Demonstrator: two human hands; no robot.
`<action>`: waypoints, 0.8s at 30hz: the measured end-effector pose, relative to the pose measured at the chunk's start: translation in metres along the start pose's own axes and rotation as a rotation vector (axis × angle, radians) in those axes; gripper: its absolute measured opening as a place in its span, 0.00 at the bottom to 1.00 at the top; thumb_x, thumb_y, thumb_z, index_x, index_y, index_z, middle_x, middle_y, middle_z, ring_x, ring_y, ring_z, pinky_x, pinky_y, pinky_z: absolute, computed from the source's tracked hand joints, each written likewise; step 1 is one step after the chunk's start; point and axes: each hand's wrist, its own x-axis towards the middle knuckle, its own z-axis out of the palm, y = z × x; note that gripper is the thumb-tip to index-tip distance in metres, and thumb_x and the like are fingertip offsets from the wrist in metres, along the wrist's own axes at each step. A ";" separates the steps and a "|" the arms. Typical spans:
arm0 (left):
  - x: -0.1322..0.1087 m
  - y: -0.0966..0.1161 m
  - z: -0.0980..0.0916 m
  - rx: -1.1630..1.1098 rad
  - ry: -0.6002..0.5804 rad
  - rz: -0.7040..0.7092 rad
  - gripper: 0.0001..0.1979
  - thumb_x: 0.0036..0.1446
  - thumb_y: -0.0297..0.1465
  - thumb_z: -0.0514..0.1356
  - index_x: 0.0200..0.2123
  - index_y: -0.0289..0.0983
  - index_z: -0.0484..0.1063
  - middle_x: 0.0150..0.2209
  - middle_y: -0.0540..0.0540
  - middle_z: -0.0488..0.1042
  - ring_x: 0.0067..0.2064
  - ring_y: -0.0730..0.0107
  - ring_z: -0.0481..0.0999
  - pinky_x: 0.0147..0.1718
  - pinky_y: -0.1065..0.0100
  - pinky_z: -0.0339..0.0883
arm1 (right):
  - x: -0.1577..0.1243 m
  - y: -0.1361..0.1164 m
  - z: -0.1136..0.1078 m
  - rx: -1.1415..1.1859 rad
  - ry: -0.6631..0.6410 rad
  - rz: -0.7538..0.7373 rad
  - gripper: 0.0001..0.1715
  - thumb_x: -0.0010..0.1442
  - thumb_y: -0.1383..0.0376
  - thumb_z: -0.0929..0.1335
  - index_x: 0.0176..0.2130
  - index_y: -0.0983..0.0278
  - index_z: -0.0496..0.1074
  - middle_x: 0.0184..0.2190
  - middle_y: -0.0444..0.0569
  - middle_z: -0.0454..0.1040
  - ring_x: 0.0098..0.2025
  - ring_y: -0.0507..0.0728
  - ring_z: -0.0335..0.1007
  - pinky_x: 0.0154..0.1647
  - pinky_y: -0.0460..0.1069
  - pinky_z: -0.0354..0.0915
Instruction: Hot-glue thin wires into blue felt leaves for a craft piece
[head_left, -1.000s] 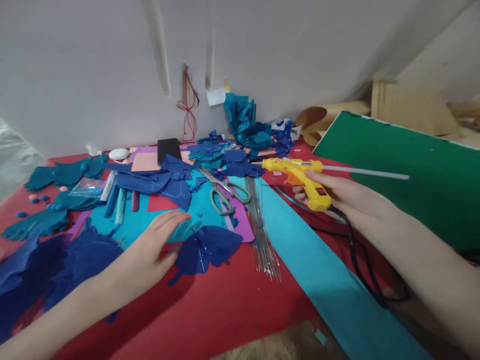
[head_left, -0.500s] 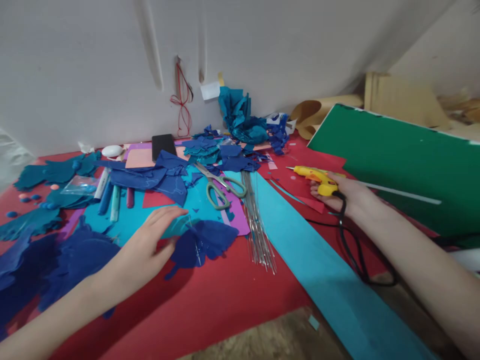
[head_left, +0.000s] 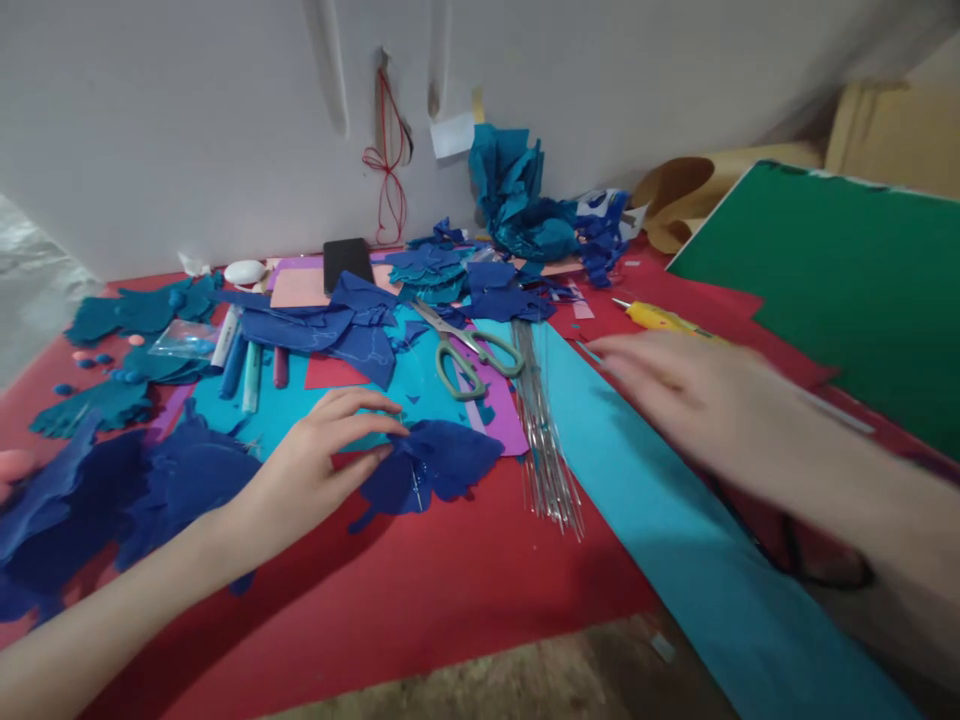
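Observation:
My left hand (head_left: 326, 455) reaches over the near edge of a dark blue cut-out shaped like a butterfly (head_left: 457, 460). Its fingers are curved, with a gap between them and the thumb; fingertips lie at the cut-out's left wing. Clear shiny strands and a thin wire run along the middle of the cut-out. My right hand (head_left: 667, 400), blurred by motion, is above the light blue strip (head_left: 645, 510) with fingers stretched and nothing in them. Behind it a yellow glue gun (head_left: 656, 317) lies on the red sheet, partly hidden. Between the hands lies a bundle of thin metal wires (head_left: 547, 450).
Green-handled scissors (head_left: 461, 370) lie beyond the butterfly. Several markers (head_left: 253, 375), blue scraps (head_left: 322, 335) and dark blue cut-outs (head_left: 191, 470) cover the left side. Crumpled teal paper (head_left: 517, 205) stands at the back. A green board (head_left: 847, 280) leans at right.
My right hand has let go of the glue gun and moved left, toward the wires. My left hand has shifted slightly closer to the butterfly, its thumb nearer its fingers. The view has shifted.

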 end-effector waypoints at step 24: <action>-0.002 -0.002 0.001 0.057 -0.072 0.036 0.14 0.47 0.20 0.51 0.26 0.39 0.75 0.40 0.47 0.71 0.46 0.65 0.67 0.44 0.61 0.62 | -0.009 -0.101 0.059 -0.010 -0.330 -0.539 0.48 0.55 0.43 0.53 0.56 0.81 0.53 0.58 0.64 0.45 0.60 0.64 0.38 0.57 0.60 0.49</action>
